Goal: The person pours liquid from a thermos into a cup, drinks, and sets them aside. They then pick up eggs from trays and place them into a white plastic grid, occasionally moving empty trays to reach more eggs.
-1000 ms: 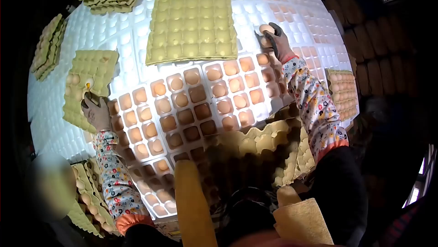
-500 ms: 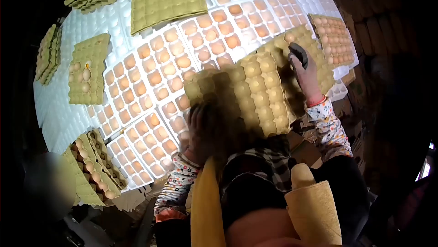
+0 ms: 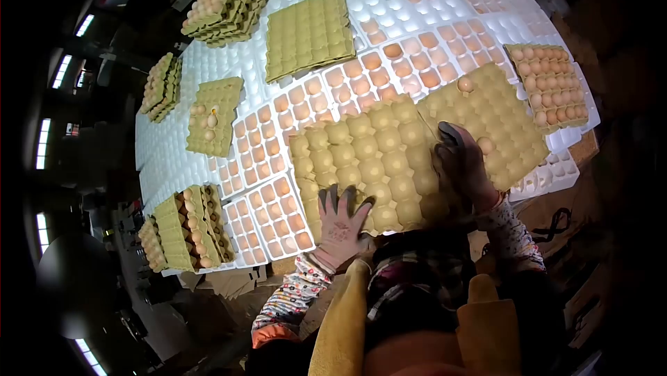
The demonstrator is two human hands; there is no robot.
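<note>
A moulded pulp egg tray [image 3: 375,160], its cups showing no eggs, lies in front of me over lit rows of eggs. My left hand [image 3: 340,226], in a glove with dark fingertips, rests on its near left corner with the fingers spread. At the tray's right edge my right hand [image 3: 467,167] has bent fingers closed on the rim; shadow hides part of the thumb side. Beside that hand is a second pulp tray [image 3: 514,122], bearing a loose egg [image 3: 465,84] near its far edge and another egg [image 3: 486,145] close to my knuckles.
White plastic trays [image 3: 260,160] of lit eggs cover much of the table. A full pulp tray [image 3: 549,87] stands at the right. Stacked egg trays [image 3: 226,4] are at the back left, and a tray with a broken egg [image 3: 214,115] lies nearer. Upright trays [image 3: 191,226] lean at the left.
The pulp tray now lies flatter and in clearer light. My left hand has spread out on its near corner. My right hand has come down and nearer to its right edge. The view has shifted left.
</note>
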